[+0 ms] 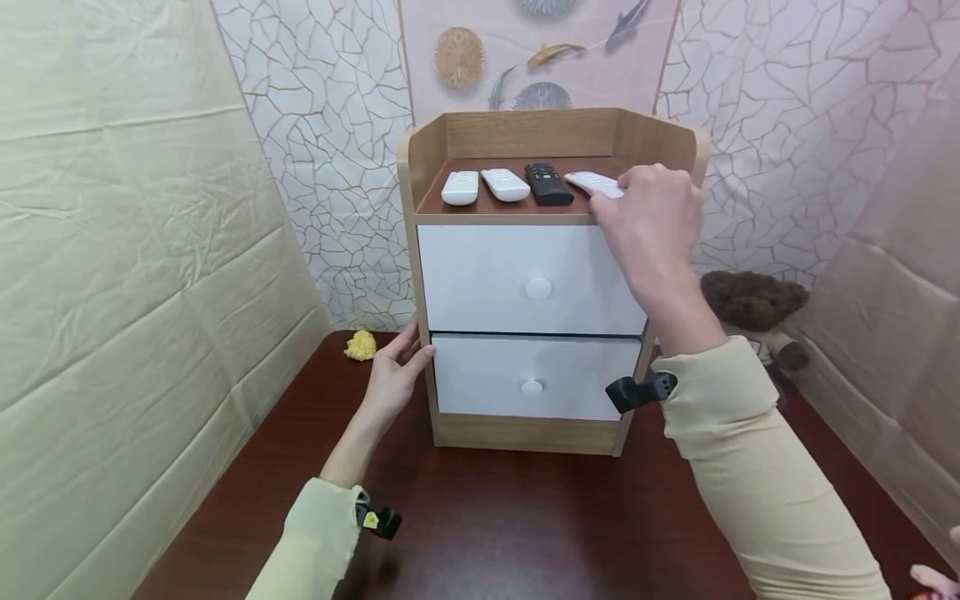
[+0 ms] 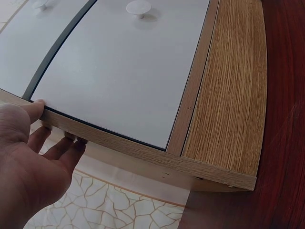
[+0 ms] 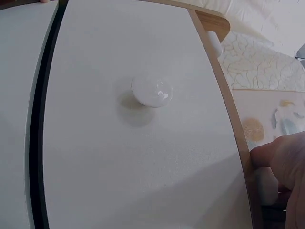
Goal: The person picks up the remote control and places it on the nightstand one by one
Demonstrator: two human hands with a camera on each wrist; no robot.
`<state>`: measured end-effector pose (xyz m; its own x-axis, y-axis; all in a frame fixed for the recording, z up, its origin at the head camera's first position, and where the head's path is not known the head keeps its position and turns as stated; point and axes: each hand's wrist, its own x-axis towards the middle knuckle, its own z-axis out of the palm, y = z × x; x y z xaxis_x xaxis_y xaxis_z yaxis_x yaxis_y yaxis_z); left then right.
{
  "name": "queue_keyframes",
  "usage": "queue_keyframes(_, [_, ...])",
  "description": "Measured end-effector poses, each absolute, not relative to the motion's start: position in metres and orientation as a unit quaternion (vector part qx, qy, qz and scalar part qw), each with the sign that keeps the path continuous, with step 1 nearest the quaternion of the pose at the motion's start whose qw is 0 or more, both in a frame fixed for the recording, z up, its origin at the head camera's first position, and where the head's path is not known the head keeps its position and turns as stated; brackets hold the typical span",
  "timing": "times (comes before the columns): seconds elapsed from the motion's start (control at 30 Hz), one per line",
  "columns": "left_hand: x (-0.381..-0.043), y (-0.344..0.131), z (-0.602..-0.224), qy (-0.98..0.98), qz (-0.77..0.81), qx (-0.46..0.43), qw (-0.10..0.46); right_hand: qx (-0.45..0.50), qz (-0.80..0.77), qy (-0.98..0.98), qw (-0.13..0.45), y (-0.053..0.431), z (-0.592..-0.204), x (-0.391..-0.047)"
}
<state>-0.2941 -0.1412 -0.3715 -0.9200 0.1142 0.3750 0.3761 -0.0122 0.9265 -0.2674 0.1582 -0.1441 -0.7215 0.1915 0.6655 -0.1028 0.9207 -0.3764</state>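
Observation:
A small wood-grain cabinet (image 1: 525, 432) with two white drawers stands on the dark red table. My left hand (image 1: 396, 377) rests against its left side, the thumb on the front edge and the fingers touching the outer panel (image 2: 119, 160). Several remote controls lie in a row on the cabinet top. From the left come a white remote (image 1: 460, 188), another white remote (image 1: 506, 185) and a black remote (image 1: 549, 185). My right hand (image 1: 656, 225) grips the rightmost white remote (image 1: 591, 182) between thumb and fingers, hiding its near end.
Both drawers, the upper drawer (image 1: 480, 279) and the lower drawer (image 1: 480, 375), are closed and have round white knobs. A yellow crumpled thing (image 1: 361, 345) lies at the back left. A brown stuffed bear (image 1: 753, 304) sits right of the cabinet. Beige cloth walls stand on both sides.

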Motion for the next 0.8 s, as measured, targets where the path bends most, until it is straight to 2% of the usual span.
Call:
queue_keyframes(0.17, [-0.293,-0.142,-0.37,-0.702,-0.683,-0.174,0.103,-0.016,0.197,-0.906,0.375,0.156,-0.142,-0.268])
queue_keyframes(0.5, [-0.29,-0.142,-0.373,-0.706,-0.681,-0.172,0.091,0.026,0.302,-0.877,0.373,0.165,-0.158,-0.256])
queue_keyframes(0.8, [-0.293,-0.14,-0.372,-0.697,-0.687,-0.179,0.102,0.07,0.291,-0.872,0.389,0.17,-0.159,-0.249])
